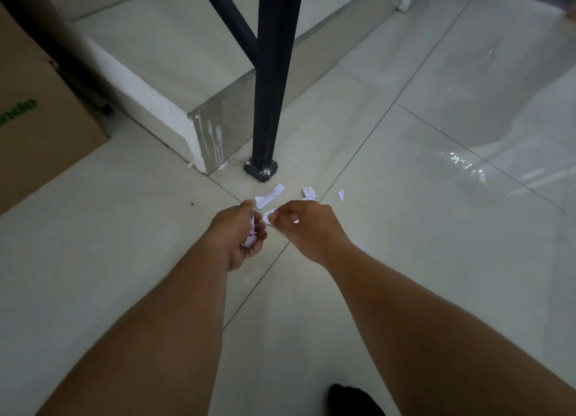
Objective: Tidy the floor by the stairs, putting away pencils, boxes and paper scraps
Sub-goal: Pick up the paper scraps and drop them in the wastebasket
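Observation:
Both my hands reach down over the white tiled floor (405,228) by the stair post. My left hand (238,234) is curled round a bunch of white paper scraps (251,239). Just to its right, my right hand (307,228) pinches one white scrap (268,217) between thumb and fingers, close to the left hand. Three more white scraps lie on the floor beyond the hands: a long crumpled one (269,195), a smaller one (309,192) and a tiny one (341,194).
A black metal stair post (274,82) stands on its foot just beyond the scraps. The lowest stair step (193,82) rises behind it. A brown cardboard box (40,116) with green print stands at the left. A dark shoe tip (349,400) shows at the bottom.

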